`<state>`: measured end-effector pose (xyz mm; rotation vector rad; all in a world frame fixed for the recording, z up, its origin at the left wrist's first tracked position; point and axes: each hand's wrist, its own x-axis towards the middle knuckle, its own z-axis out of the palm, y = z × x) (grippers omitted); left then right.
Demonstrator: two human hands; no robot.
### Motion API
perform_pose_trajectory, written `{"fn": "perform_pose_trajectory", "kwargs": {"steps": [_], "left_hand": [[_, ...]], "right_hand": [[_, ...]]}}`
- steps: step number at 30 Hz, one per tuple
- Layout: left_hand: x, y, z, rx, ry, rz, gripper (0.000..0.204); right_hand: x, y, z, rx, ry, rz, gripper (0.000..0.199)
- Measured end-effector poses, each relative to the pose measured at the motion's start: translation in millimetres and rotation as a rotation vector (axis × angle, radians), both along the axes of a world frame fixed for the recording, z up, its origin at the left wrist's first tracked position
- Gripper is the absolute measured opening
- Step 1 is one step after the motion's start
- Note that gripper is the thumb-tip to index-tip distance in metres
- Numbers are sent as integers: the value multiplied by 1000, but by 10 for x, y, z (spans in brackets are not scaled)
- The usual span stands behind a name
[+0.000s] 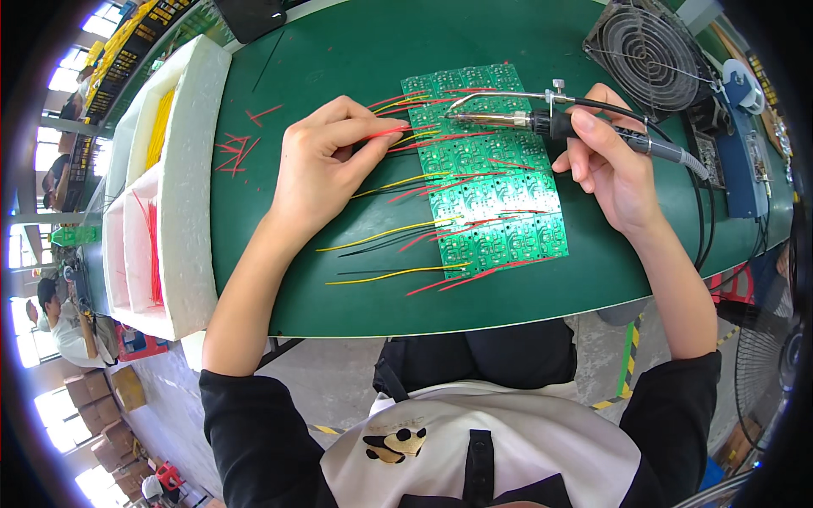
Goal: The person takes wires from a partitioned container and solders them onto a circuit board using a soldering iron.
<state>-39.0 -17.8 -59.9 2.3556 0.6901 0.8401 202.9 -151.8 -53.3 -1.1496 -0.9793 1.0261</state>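
A panel of green circuit boards (546, 224) lies flat on the table, with red, yellow and black wires (394, 226) running off its left side. My left hand (326, 152) is closed at the panel's upper left, thumb and forefinger pinching a red wire (398, 132) whose end reaches over the boards. Over the panel's upper right, my right hand (614, 157) grips a soldering iron (550, 125). A thin metal solder-feed tube (491, 95) is clamped to the iron. Its tip points left, above the boards near the red wire; whether they touch I cannot tell.
At the left stands a white foam box (190, 186) holding yellow wires (159, 127) and red wires (152, 245). Several short red wire pieces (235, 154) are scattered beside it. A square fan (648, 55) and a blue device (741, 157) are at the right, with black cables (710, 220) nearby.
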Motion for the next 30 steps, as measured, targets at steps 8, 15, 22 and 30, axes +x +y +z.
{"fn": "perform_pose_trajectory", "kwargs": {"steps": [8, 15, 22, 30], "left_hand": [[-9, -11, 17, -41, -13, 12, 15], [-30, -4, 49, 6, -25, -12, 19], [-13, 8, -17, -6, -105, -45, 14], [-26, 2, 31, -25, -79, -42, 19]], "right_hand": [[46, 1, -19, -2, 78, 36, 20], [28, -6, -9, 4, 83, 18, 22], [16, -9, 0, 4, 68, 30, 22], [-5, -5, 11, 7, 35, 9, 21]]}}
